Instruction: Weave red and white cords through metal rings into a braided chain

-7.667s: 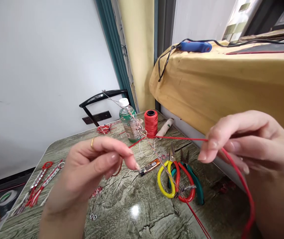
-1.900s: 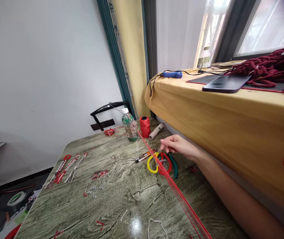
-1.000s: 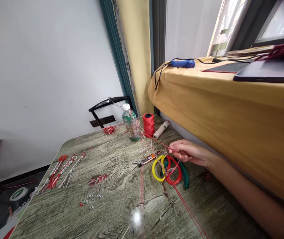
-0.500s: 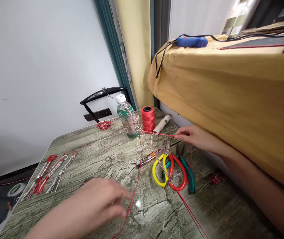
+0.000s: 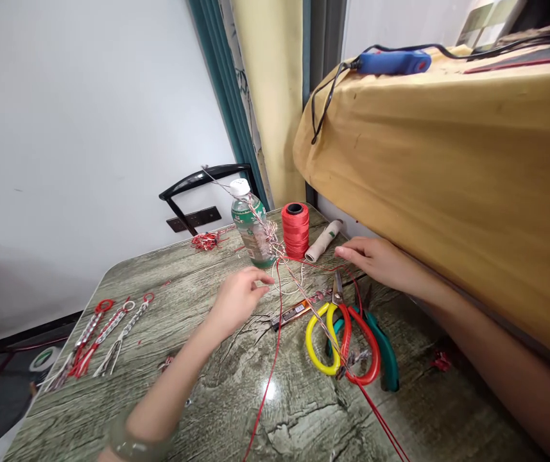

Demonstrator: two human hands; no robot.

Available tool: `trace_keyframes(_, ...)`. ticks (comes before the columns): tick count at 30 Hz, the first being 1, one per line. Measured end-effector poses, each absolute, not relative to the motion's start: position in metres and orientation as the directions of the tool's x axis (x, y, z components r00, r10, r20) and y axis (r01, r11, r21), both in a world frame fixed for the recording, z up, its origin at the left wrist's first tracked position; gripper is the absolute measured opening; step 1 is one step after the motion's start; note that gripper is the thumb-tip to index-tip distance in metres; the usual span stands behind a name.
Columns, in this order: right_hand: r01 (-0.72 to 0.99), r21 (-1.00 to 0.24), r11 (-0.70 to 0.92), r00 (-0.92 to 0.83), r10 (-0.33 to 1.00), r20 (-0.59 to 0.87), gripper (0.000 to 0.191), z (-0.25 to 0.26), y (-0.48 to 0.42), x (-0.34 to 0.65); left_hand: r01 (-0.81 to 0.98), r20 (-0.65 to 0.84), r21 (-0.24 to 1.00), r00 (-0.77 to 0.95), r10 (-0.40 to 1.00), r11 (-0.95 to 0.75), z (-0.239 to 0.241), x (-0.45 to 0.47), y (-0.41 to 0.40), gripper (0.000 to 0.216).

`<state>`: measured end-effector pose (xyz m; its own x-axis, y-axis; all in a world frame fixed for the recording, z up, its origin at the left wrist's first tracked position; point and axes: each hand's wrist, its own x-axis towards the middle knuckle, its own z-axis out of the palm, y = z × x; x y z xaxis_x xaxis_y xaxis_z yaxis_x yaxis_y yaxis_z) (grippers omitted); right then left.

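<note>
My left hand [image 5: 237, 299] reaches across the table [image 5: 197, 391] toward the green water bottle [image 5: 251, 232]. Its fingers are half curled, with thumb and forefinger slightly apart, and the tips stop just left of a red cord [image 5: 271, 359] that runs down the table toward me. My right hand [image 5: 377, 259] lies low by the white tube [image 5: 323, 240]. Its fingers are pressed together on a thin stretch of the red cord that leads to the red spool [image 5: 296, 230]. A twisted wire-and-cord strand slants up past the bottle.
Yellow-and-red scissors [image 5: 336, 339] and green-handled pliers [image 5: 384, 351] lie under my right forearm. A small orange-and-black tube [image 5: 290, 314] lies between my hands. Finished red-and-silver chains [image 5: 107, 330] lie at the left. A yellow-draped ledge [image 5: 448, 167] overhangs the right side and carries a blue tool [image 5: 393, 62].
My left hand has moved from the near table edge up toward the bottle and the cord. My right hand has lowered slightly. The view has tilted down since two seconds ago.
</note>
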<state>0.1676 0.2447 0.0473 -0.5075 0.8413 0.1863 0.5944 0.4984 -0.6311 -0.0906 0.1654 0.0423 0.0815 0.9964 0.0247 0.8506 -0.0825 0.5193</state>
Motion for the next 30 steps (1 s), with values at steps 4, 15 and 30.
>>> trace_keyframes(4,0.590,-0.622,0.515,-0.503,0.837,0.216,0.027,0.051,0.247,0.159,0.862,-0.030,0.496,0.138,0.990,-0.105,0.018,-0.082,0.180,0.016)
trace_keyframes(15,0.488,-0.737,0.467,-0.488,0.846,0.214,0.028,0.061,0.246,0.159,0.801,-0.144,0.588,0.241,0.960,-0.113,0.042,-0.113,0.140,0.016)
trace_keyframes(30,0.398,-0.472,0.787,-0.850,0.509,0.133,0.022,0.017,0.251,0.122,0.627,-0.045,0.758,-0.226,0.973,0.181,0.080,-0.176,0.130,0.021)
